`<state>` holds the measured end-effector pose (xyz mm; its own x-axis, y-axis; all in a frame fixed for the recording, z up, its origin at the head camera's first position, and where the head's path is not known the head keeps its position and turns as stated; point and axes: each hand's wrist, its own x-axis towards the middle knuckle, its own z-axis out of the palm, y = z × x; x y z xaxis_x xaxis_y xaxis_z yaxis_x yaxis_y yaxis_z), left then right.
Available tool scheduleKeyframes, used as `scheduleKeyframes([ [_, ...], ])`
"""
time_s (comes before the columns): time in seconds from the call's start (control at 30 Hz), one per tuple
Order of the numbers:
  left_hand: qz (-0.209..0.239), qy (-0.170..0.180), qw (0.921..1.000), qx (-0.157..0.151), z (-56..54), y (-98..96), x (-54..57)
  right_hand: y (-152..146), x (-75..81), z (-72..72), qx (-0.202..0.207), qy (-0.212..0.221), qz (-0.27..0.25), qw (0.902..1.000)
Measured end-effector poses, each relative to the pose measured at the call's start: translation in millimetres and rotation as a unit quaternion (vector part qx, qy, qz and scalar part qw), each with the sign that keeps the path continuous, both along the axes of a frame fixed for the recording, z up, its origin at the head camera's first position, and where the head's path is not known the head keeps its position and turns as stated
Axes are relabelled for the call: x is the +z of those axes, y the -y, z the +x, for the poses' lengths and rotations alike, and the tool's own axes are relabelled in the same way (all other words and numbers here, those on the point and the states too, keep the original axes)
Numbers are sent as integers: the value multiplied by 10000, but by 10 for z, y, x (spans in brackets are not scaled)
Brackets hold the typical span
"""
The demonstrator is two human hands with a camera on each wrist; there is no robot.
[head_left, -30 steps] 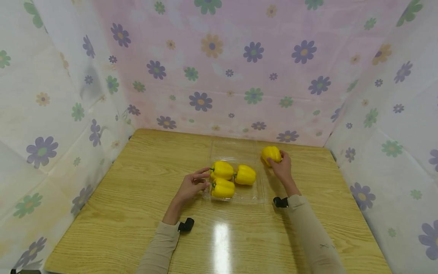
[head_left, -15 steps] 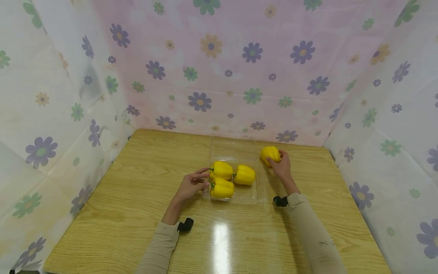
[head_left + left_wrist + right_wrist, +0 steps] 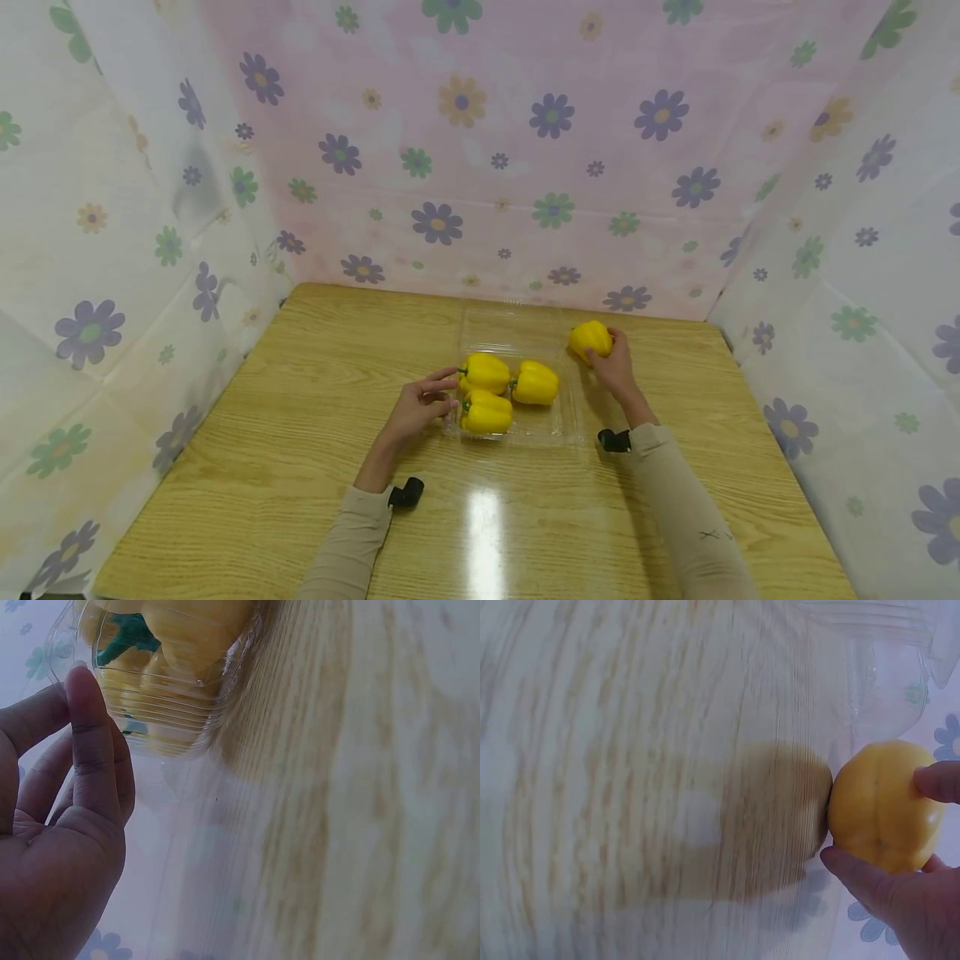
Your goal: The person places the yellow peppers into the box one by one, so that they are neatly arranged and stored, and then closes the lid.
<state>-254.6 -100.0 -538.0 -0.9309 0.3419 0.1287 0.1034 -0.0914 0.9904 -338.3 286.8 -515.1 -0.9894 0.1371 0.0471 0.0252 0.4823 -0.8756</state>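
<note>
A clear plastic clamshell container (image 3: 558, 427) lies with its lid (image 3: 510, 329) folded back on the table. Inside it are yellow bell peppers: one nearest me (image 3: 487, 412), one behind it (image 3: 486, 372) and one on the right (image 3: 536, 383); part of another yellow shape shows beneath the back one. My left hand (image 3: 412, 410) pinches the container's left rim between thumb and finger, close to the green stems. Beyond the container's right side, my right hand (image 3: 617, 365) grips another yellow bell pepper (image 3: 885, 802), fingers and thumb around its sides. In the right wrist view it appears to rest on the table.
The wooden table (image 3: 315, 375) extends on both sides of the container. Flower-patterned sheets (image 3: 495, 183) stand behind and at the left and right. A bright light reflection lies on the table's front part.
The view shifts very slightly. The right hand and its pepper stay almost in place, perhaps a touch further left; the left hand keeps its hold on the rim.
</note>
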Motion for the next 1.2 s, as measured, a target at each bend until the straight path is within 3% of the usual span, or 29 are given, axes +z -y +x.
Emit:
scheduleKeyframes([
  [0.37, -74, -13, 10000, 21, -5, -3, -9, -4, -7, 13, 180, -73, 346, 9992],
  [0.77, -189, -148, 9997, 83, 4, -5, 6, -48, -11, 36, 394, 58, 232, 9989],
  [1.2, -318, -38, 9993, 194, 1, -10, 15, -80, -45, 86, 355, -253, 61, 9990],
])
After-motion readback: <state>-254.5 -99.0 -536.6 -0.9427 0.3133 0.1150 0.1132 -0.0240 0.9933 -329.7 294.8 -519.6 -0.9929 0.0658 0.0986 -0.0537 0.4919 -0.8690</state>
